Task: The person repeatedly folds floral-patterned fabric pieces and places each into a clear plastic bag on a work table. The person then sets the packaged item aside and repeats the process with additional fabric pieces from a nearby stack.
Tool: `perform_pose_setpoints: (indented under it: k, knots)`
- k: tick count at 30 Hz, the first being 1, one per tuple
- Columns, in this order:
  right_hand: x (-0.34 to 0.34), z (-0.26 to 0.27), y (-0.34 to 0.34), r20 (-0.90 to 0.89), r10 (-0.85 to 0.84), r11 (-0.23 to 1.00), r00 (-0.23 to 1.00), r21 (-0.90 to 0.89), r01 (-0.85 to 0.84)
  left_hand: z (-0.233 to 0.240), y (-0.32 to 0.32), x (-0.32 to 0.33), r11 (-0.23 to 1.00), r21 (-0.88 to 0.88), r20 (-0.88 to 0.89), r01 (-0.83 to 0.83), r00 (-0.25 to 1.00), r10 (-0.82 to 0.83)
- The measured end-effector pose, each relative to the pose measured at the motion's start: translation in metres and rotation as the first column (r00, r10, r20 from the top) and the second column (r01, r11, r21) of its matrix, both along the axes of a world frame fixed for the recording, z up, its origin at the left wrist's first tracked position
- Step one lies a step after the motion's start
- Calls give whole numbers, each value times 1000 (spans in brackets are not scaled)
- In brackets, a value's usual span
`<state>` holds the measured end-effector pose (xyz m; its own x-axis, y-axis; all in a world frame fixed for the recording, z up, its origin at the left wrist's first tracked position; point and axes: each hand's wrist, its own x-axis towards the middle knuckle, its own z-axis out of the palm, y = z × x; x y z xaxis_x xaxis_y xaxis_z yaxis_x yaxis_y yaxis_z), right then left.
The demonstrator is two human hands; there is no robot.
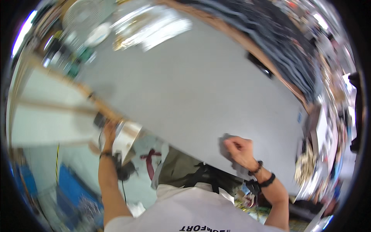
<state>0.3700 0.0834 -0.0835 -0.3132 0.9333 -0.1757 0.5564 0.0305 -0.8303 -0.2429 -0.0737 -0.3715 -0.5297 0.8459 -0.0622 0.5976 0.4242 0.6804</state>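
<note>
My left hand [109, 132] reaches to the left edge of the grey tabletop [185, 95]. It is close to a dark boxy object [100, 119] and a shiny pale panel [127, 136]; blur hides whether its fingers grip either. Over the near right part of the tabletop is my right hand [242, 152], fingers curled in, nothing visible in it. A shadow falls just beside it. Dark bands circle the right wrist and one circles the left.
Dark folded fabric [278, 37] lies along the far right edge. Clear shiny plastic packs [153, 26] and a white round object [98, 34] are at the far left. A small black object [259, 65] rests near the fabric. Blue containers [75, 191] stand low at left.
</note>
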Motion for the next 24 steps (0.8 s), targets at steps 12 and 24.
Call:
perform_pose_setpoints:
  k: [12,24]
  knots:
    - [131,77,257,87,-362,585,928,796,154,309,110,117,737,659,3,-149,981,196]
    - [244,89,388,210,-627,589,750,758,280,386,352,374,650,458,-157,606,775,-612]
